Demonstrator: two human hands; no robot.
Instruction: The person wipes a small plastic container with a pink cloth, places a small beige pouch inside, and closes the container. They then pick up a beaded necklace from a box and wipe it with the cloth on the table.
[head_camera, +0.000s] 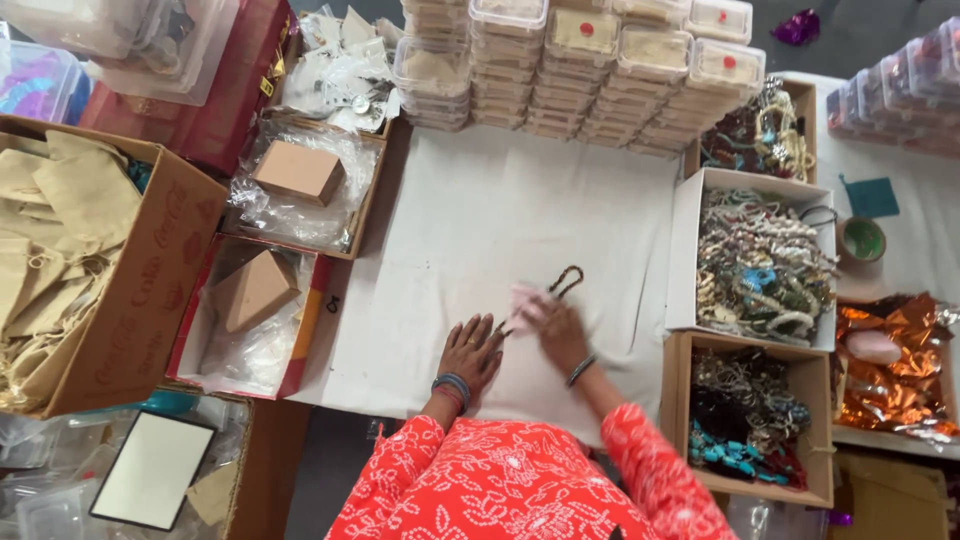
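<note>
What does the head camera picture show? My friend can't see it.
A person's left hand lies flat on a white cloth while the right hand holds a pale pink piece beside a dark cord loop. Boxes of beaded jewellery sit alongside.

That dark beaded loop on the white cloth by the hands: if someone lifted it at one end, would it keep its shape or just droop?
Probably droop. The beaded loop lies in a soft curve on the white cloth, suggesting beads on a string. It looks thin, so likely light. Pushed, it would probably bunch up. The right hand touches its near end; the left hand rests flat beside.

A white-clothed table (480, 210) stands on grey floor (330, 470) in soft, even light.
</note>
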